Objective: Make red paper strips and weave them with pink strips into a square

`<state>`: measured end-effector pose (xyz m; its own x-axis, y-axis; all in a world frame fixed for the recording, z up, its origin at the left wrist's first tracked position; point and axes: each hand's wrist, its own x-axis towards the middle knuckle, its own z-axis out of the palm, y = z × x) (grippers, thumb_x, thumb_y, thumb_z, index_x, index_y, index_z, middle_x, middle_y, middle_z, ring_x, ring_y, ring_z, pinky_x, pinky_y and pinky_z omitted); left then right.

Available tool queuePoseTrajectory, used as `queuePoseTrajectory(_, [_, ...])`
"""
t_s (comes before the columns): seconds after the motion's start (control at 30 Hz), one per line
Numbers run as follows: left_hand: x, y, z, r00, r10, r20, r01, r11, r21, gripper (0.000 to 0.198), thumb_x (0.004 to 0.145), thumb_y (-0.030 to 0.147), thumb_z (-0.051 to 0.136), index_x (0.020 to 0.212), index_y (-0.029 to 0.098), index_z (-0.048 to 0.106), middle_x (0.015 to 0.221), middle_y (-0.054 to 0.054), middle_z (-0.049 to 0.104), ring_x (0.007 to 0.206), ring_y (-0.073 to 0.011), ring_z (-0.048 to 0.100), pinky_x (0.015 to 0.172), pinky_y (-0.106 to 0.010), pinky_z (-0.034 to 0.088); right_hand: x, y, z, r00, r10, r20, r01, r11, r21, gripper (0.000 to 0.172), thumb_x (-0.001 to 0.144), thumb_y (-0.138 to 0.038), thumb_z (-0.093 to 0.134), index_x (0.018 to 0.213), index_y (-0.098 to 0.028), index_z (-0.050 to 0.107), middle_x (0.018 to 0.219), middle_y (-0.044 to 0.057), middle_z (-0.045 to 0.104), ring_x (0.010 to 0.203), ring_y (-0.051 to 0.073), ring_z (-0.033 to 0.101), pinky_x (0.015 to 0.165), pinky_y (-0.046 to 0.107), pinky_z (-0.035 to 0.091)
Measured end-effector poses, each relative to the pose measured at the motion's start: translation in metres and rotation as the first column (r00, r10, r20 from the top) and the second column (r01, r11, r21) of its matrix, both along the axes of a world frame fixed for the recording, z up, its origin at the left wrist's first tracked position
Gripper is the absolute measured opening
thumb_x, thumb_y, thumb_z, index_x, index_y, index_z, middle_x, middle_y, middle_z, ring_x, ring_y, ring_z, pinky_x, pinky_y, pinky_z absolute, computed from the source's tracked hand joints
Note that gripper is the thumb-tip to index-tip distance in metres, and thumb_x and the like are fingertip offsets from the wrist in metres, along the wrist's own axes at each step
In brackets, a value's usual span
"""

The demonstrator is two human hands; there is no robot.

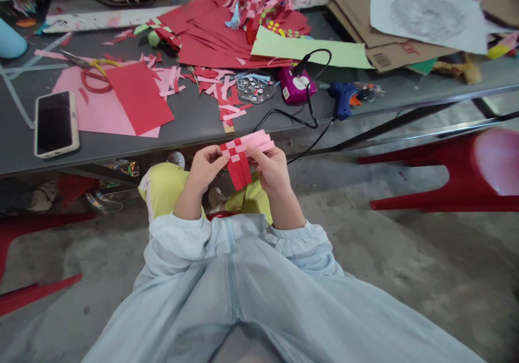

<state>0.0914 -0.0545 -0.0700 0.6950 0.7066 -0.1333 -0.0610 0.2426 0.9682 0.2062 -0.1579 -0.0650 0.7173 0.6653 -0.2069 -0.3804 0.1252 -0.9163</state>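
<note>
Over my lap, just off the table's front edge, I hold a small piece of woven paper (pixel 235 158). Red and pink strips cross in it as a checkered patch. Loose red strips hang down from it, and pink strips stick out to the right. My left hand (pixel 205 169) pinches its left edge between thumb and fingers. With the thumb on top, my right hand (pixel 270 169) grips the pink strips on the other side. The fingertips under the paper are hidden.
On the grey table (pixel 24 144) lie a phone (pixel 57 124), scissors (pixel 95 74), red paper (pixel 140 98), paper scraps, a purple plug block (pixel 297 86) and a blue glue gun (pixel 343 99). A black cable (pixel 298 119) loops over the front edge. A red stool (pixel 458 171) stands at right.
</note>
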Motion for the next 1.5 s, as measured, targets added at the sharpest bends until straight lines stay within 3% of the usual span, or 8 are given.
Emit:
queuePoseTrajectory(0.3, [-0.002, -0.006, -0.001, 0.992, -0.115, -0.049, 0.112, 0.992, -0.059, 0.039, 0.058, 0.043, 0.087, 0.083, 0.014, 0.079, 0.075, -0.005, 0.076, 0.068, -0.0154, 0.067, 0.074, -0.029, 0.054, -0.010, 0.007, -0.001, 0.998, -0.056, -0.009, 0.056, 0.998, 0.021, 0.028, 0.058, -0.041, 0.085, 0.066, -0.020, 0.069, 0.058, -0.003, 0.066, 0.049, 0.009, 0.054, 0.052, 0.025, 0.045])
queuePoseTrajectory(0.9, [-0.003, -0.005, -0.002, 0.992, -0.113, -0.063, 0.110, 0.993, -0.049, 0.036, 0.056, 0.044, 0.090, 0.078, 0.016, 0.081, 0.071, -0.005, 0.076, 0.062, -0.0141, 0.065, 0.066, -0.027, 0.052, -0.015, 0.010, 0.001, 0.996, -0.091, 0.002, 0.091, 0.995, -0.030, 0.037, 0.057, -0.047, 0.082, 0.059, -0.022, 0.053, 0.057, -0.004, 0.058, 0.050, 0.009, 0.051, 0.052, 0.027, 0.046])
queuePoseTrajectory(1.5, [-0.003, -0.004, -0.006, 0.995, -0.098, -0.031, 0.097, 0.994, -0.048, 0.036, 0.059, 0.047, 0.088, 0.079, 0.017, 0.081, 0.073, -0.004, 0.077, 0.062, -0.0141, 0.066, 0.066, -0.028, 0.055, -0.012, 0.008, -0.002, 0.996, -0.057, -0.074, 0.055, 0.998, -0.019, 0.041, 0.053, -0.049, 0.086, 0.058, -0.021, 0.058, 0.054, -0.003, 0.061, 0.048, 0.008, 0.052, 0.049, 0.023, 0.045])
